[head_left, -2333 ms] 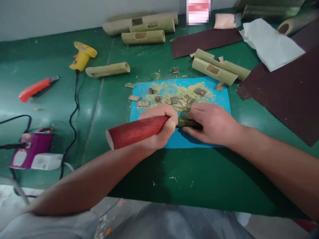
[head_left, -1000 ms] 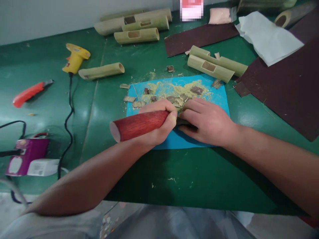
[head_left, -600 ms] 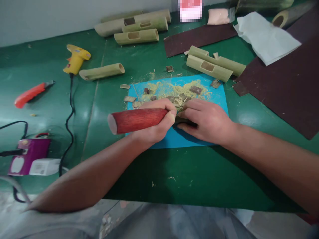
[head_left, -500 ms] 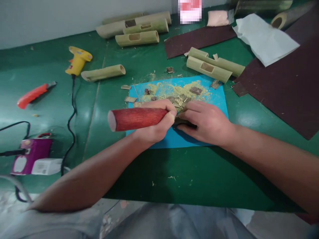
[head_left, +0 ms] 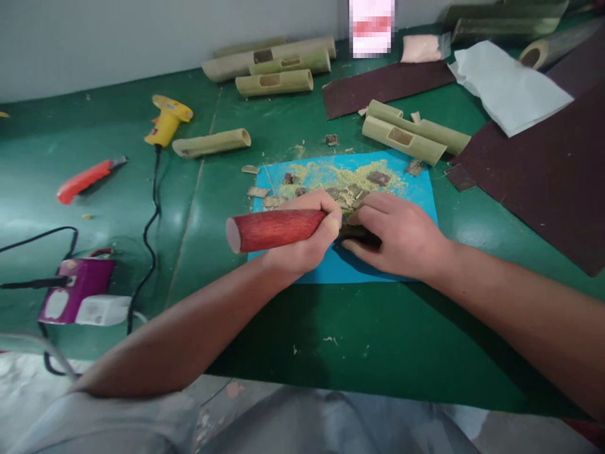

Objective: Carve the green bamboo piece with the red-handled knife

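Observation:
My left hand [head_left: 312,236] is wrapped round the red wooden handle [head_left: 278,230] of a tool. The handle's blunt end points left, and its working end is hidden by my fingers. Close beside it, my right hand [head_left: 401,233] is closed over a dark greenish piece [head_left: 362,234] that looks like bamboo, mostly covered by the fingers. Both hands are low over a blue mat [head_left: 331,274]. Yellowish shavings [head_left: 316,171] and several small brown chips [head_left: 379,178] lie on the mat just beyond my hands.
On the green table, cut bamboo tubes [head_left: 401,140] lie beyond the mat, with more bamboo [head_left: 274,82] by the wall. To the left are a yellow glue gun [head_left: 165,123], a red utility knife [head_left: 87,181] and a purple power box [head_left: 78,287]. Brown sheets [head_left: 543,183] and white paper [head_left: 515,88] occupy the right.
The whole scene has shifted slightly to the right and down in view, as the camera turned. Both hands keep their grips and stay close together over the mat.

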### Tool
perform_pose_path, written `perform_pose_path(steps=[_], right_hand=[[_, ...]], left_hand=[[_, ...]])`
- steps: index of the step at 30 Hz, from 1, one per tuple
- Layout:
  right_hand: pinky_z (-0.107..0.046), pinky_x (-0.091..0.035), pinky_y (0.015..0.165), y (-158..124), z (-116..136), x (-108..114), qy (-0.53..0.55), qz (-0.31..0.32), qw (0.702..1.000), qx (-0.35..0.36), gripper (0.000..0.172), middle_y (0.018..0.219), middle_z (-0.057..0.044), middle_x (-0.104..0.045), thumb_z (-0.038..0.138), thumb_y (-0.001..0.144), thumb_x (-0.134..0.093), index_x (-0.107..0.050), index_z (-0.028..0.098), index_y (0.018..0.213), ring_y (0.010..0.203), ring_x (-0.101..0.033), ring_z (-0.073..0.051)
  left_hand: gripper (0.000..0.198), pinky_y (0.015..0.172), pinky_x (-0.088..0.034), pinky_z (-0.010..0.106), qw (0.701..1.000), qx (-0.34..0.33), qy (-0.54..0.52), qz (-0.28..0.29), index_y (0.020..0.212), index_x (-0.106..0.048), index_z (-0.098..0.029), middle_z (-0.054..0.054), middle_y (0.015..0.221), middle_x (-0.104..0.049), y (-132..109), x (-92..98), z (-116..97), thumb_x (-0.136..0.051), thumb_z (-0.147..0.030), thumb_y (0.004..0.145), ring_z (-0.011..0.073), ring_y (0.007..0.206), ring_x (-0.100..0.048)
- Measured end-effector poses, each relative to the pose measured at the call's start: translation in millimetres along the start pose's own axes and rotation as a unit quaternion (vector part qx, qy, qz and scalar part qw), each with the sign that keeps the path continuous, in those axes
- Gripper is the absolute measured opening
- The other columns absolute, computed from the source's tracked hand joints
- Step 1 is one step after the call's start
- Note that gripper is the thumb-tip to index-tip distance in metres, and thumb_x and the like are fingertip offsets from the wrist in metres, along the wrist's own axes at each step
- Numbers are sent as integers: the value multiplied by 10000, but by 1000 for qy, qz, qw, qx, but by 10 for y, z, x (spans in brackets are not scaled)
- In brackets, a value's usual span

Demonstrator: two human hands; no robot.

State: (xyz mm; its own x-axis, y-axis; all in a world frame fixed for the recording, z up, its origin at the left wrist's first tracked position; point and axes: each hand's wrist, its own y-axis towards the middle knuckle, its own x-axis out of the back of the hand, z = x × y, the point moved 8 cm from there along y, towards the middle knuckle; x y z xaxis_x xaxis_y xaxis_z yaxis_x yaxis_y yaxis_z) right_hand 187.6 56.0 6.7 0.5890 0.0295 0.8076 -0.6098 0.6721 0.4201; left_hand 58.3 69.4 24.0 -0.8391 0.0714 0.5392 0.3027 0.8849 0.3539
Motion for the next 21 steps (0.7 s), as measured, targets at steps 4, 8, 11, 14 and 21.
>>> perform_pose_path(steps=[4,8,11,14,21], right_hand=[[-342,-357,696,-6,-28,10,-22,8,999,-33,239,824,-76,-630,392,939,-628,-618,182,824,777,-510,-208],[-335,-320,674,4,-38,-12,-4,27,999,-33,232,798,-57,-592,374,937,-624,-586,194,795,757,-479,-194],[-330,-308,674,10,-34,-27,6,36,999,-21,239,791,-48,-573,368,951,-605,-569,203,782,758,-464,-191],[-334,-298,665,3,-20,-25,-14,27,999,-10,212,804,-56,-584,343,946,-616,-587,194,799,760,-466,-194],[-342,-309,661,-11,31,-49,-35,18,999,21,182,816,-59,-596,309,948,-623,-615,183,818,768,-482,-202]], left_hand=[[189,582,-450,308,1000,11,10,-1,696,-611,-225,-23,667,-625,-15,19,43,-602,-183,880,143,609,-579],[207,526,-405,298,999,8,-36,39,641,-590,-208,-31,602,-594,-33,-22,46,-608,-184,845,121,539,-529],[203,581,-441,304,998,1,-42,54,637,-587,-207,-27,628,-611,-35,-43,30,-613,-178,837,127,588,-560],[224,598,-460,312,998,25,-55,-17,643,-572,-215,-22,625,-601,-18,46,77,-565,-164,861,135,603,-572],[204,566,-450,318,999,26,-43,3,667,-588,-222,-26,638,-602,-19,-1,60,-583,-199,870,135,594,-563]])
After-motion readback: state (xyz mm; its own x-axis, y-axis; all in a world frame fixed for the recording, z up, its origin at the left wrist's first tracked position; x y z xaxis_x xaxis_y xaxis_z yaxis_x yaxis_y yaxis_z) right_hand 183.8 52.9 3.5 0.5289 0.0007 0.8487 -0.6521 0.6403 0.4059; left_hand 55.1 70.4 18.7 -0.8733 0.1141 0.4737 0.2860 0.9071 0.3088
